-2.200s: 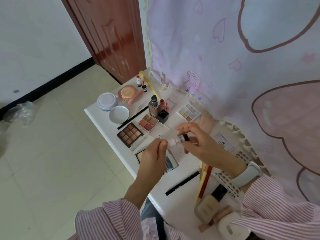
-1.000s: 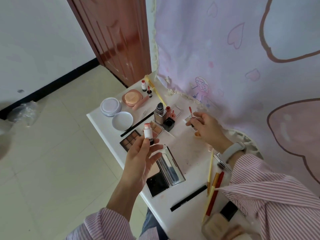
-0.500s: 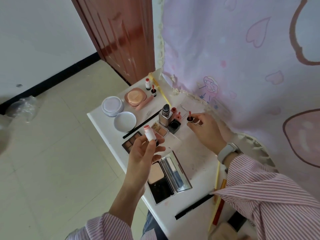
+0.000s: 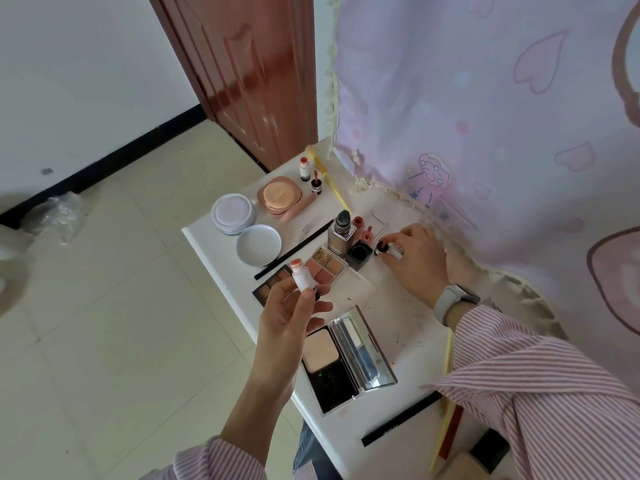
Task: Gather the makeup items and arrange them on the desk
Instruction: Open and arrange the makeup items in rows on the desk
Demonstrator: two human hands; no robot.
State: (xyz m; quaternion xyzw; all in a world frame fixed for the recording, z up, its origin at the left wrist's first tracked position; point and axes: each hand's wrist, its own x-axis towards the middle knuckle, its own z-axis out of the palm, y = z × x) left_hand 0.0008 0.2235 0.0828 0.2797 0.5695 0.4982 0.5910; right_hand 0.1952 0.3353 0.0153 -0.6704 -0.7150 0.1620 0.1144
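Observation:
My left hand [image 4: 289, 315] holds a small white blush stick [image 4: 300, 276] upright, its coral tip uncovered, above the near edge of the white desk [image 4: 408, 327]. My right hand [image 4: 417, 263] rests on the desk farther back, fingers closed on a small clear cap with a red applicator [image 4: 386, 249], right beside a black pot [image 4: 360, 253] and a square foundation bottle [image 4: 341, 232]. Between my hands lies a small pink eyeshadow palette [image 4: 325, 266]. A brown palette [image 4: 273, 284] sits partly hidden under my left hand. An open powder compact [image 4: 346, 362] lies near me.
Two round white compacts [image 4: 232, 213] [image 4: 258, 244], a peach compact [image 4: 280, 195] and two small tubes [image 4: 304, 168] stand at the far end. A black pencil [image 4: 401, 424] and coloured pencils [image 4: 450, 424] lie near me. A pink curtain [image 4: 485, 116] hangs along the right. Tiled floor lies left.
The two parts were held together in both hands; now my left hand holds the stick alone, and my right hand has carried the cap down to the desk beside the black pot.

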